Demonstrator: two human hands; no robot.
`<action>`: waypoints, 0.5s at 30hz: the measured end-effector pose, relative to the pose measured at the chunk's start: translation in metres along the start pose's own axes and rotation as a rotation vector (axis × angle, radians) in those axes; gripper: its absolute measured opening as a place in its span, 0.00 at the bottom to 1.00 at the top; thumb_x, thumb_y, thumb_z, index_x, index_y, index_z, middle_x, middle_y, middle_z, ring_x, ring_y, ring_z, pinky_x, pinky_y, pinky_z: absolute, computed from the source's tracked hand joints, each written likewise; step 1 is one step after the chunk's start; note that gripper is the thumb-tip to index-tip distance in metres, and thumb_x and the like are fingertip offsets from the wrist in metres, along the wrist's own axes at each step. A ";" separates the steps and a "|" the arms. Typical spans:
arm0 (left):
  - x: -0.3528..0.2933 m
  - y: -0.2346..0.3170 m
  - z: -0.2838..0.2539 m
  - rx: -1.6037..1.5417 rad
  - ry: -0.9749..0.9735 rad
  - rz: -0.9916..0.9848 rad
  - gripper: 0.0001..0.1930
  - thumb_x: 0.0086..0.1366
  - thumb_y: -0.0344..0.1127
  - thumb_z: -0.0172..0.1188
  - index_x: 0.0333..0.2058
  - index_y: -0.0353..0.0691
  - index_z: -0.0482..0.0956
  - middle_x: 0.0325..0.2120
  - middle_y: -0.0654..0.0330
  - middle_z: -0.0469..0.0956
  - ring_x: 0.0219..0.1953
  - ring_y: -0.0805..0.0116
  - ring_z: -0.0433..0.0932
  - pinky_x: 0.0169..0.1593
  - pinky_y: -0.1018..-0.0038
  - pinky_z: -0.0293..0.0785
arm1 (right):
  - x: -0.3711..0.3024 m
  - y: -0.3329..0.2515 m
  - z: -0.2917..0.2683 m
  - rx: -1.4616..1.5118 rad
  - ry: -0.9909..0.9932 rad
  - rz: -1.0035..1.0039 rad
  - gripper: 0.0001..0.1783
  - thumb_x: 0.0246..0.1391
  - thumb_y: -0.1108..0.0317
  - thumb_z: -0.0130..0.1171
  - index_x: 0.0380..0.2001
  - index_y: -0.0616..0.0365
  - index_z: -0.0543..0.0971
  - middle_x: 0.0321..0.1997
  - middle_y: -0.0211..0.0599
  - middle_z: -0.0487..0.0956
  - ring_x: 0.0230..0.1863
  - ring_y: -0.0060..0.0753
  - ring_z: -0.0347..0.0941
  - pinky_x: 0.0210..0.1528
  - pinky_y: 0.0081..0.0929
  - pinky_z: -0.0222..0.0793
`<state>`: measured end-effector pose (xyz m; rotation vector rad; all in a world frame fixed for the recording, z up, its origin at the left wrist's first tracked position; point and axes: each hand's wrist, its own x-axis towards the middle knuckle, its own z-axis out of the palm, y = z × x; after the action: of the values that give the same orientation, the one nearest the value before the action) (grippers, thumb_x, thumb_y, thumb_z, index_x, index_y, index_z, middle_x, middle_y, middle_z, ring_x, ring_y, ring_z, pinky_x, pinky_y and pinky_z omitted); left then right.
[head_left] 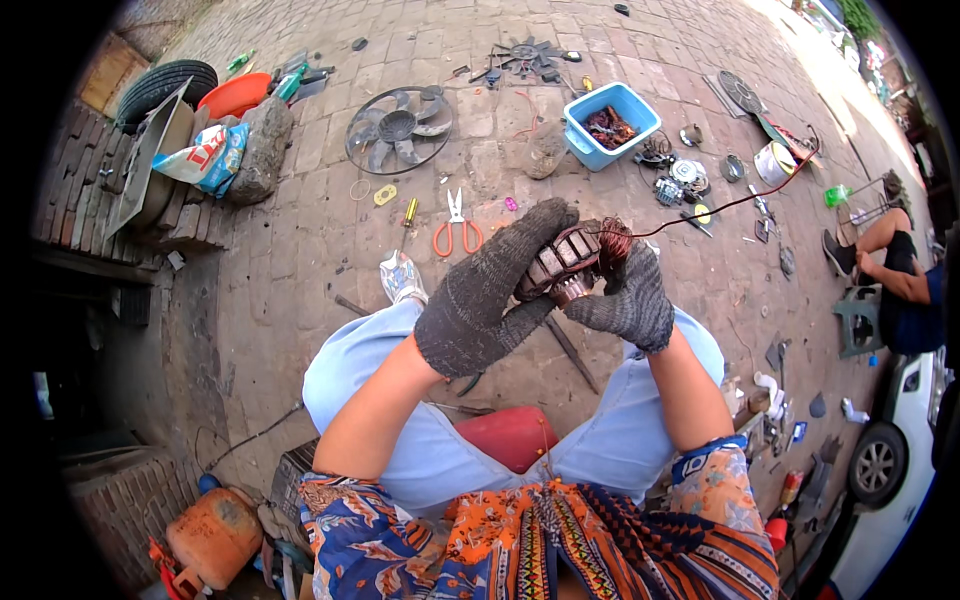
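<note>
At left, a ringed fan [398, 126] is lying on the brick paving [300, 240]. Orange-handled scissors [457, 219] are lying nearer, with blades pointing away. The gloved left hand [478, 290] is gripping a slotted metal motor core [563, 262], which is being held above the paving before the knees. Bunched copper wire [613, 243] is protruding at its right. The gloved right hand [637, 303] is gripping the core's lower right end. A long, thin wire [716, 210] is extending rightward.

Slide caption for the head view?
Gloved left hand and gloved right hand hold a copper-wound motor core over paving; orange-handled scissors lie beyond.
</note>
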<state>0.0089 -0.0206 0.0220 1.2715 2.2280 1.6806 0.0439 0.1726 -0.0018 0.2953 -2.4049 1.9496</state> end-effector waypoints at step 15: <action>-0.002 -0.003 -0.001 0.076 0.018 0.008 0.35 0.51 0.25 0.60 0.59 0.37 0.56 0.53 0.51 0.66 0.54 0.58 0.68 0.54 0.69 0.66 | 0.000 0.008 0.001 -0.055 -0.011 -0.003 0.29 0.30 0.59 0.72 0.38 0.59 0.76 0.36 0.37 0.77 0.39 0.30 0.74 0.44 0.27 0.70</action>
<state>0.0083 -0.0227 0.0190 1.2873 2.3220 1.6312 0.0429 0.1737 -0.0097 0.3088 -2.4584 1.8817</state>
